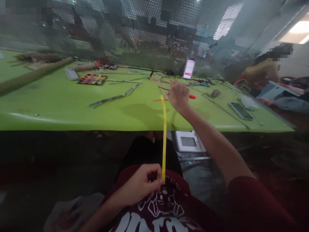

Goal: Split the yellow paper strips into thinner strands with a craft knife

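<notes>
A long yellow strip (164, 135) runs from the green table (60, 103) down to my lap. My left hand (142, 185) pinches its lower end against my maroon shirt. My right hand (178, 96) is stretched out over the table with its fingers closed at the strip's upper end, and a pink strip (162, 85) passes under that hand. An orange-red tool (192, 96) lies right beside my right hand; whether the hand touches it is unclear.
On the table lie a woven multicoloured mat (91, 79), a grey bent strip (116, 96), a phone (240, 111), a white card (189, 68) and scattered strips. A perforated metal screen (145, 35) stands behind. Another person (263, 69) sits at the right. A white device (188, 141) lies under the table.
</notes>
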Demonstrator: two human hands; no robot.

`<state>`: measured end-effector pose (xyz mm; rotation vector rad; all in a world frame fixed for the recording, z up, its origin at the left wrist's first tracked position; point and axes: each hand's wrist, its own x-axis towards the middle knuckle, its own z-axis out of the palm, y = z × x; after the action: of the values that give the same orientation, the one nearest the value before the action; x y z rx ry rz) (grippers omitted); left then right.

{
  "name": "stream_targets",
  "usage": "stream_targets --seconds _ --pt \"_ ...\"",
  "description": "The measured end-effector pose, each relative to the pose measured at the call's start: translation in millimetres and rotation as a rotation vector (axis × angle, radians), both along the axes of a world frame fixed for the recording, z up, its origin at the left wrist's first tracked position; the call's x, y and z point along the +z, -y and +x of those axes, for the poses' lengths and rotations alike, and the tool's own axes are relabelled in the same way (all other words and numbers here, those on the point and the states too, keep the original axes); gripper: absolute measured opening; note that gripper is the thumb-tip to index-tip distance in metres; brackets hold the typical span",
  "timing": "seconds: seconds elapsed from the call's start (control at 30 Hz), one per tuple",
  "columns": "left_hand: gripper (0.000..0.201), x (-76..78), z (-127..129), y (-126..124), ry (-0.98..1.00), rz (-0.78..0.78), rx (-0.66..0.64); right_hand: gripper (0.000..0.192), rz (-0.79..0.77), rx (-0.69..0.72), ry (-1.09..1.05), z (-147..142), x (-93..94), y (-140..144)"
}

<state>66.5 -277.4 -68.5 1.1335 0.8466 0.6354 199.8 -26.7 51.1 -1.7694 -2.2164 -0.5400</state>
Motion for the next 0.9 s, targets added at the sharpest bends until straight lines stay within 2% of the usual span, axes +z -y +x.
stream_targets --seconds 0.2,0.33,0.4,0.5,0.6,0.7,0.77,0.83,0.9 --pt "0.021 -4.4 0.3 4.7 0.011 -0.013 -0.062 0.03 0.052 -0.066 0.01 22.1 13.7 -45.0" --pt "0.018 -3.5 0.0 6.7 0.0 0.006 -0.116 0.062 0.123 -0.094 0.033 42.1 28.5 -69.9" --pt "0.016 -4.0 -0.5 6.6 0.004 0.05 -0.142 0.07 0.154 -0.143 0.047 54.5 37.8 -80.7" --pt "0.01 -9.3 -2.4 9.0 -0.022 0.098 -0.203 0.058 0.183 -0.205 0.065 76.0 56.0 -96.0" --pt "0.003 -22.5 -7.8 17.7 -0.126 0.077 -0.247 0.041 0.186 -0.272 0.062 101.9 81.4 -111.2" --pt "0.011 -39.2 -16.0 25.5 -0.194 0.084 -0.153 0.03 0.189 -0.404 0.037 134.6 112.6 -122.4" --pt "0.02 -47.8 -19.1 24.0 -0.154 0.089 -0.187 0.032 0.188 -0.505 0.005 159.6 131.8 -123.8" --pt "0.023 -52.3 -18.0 16.4 -0.113 0.082 -0.299 0.037 0.167 -0.581 -0.027 184.2 144.9 -119.7" --pt "0.027 -53.6 -13.9 5.9 -0.066 0.06 -0.441 0.039 0.088 -0.601 -0.042 204.9 148.5 -111.7"
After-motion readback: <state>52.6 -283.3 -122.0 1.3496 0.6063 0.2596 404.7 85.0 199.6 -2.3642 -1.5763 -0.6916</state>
